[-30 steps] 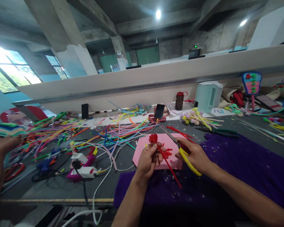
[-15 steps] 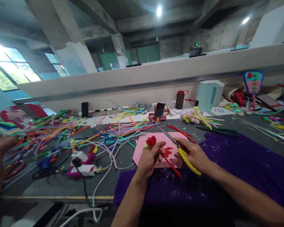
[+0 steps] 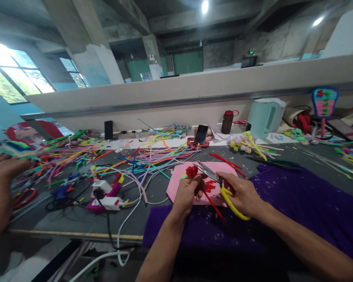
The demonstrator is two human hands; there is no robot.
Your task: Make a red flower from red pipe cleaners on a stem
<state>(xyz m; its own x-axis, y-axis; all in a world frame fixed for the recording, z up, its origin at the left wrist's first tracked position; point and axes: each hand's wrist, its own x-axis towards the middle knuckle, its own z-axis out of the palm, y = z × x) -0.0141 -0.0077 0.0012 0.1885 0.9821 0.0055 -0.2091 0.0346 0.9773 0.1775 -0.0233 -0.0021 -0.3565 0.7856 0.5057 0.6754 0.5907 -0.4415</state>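
Note:
My left hand [image 3: 187, 192] is closed round a red pipe cleaner [image 3: 214, 206], its lower end slanting down to the right. At the top of the grip shows a bunched red fuzzy head [image 3: 191, 171], like a small flower. My right hand [image 3: 243, 192] grips yellow-handled scissors [image 3: 233, 205], whose metal blades point up and left, close beside the red head. Whether the blades touch it I cannot tell. Beneath both hands lies a pink board [image 3: 176, 184] with short red cut pieces [image 3: 210, 185] on it.
Many coloured pipe cleaners [image 3: 155, 158] spread over the left of the table. A power strip [image 3: 111, 196] with plugs and cables sits left of the board. Purple cloth [image 3: 300, 196] covers the right. Behind stand a phone [image 3: 201, 134], bottle [image 3: 227, 122] and kettle [image 3: 264, 117]. Another person's hand [image 3: 2, 176] is far left.
The scissors' blades have moved left, nearer the red head. My left hand keeps its hold on the pipe cleaner. The view has shifted slightly, and the other person's hand has moved.

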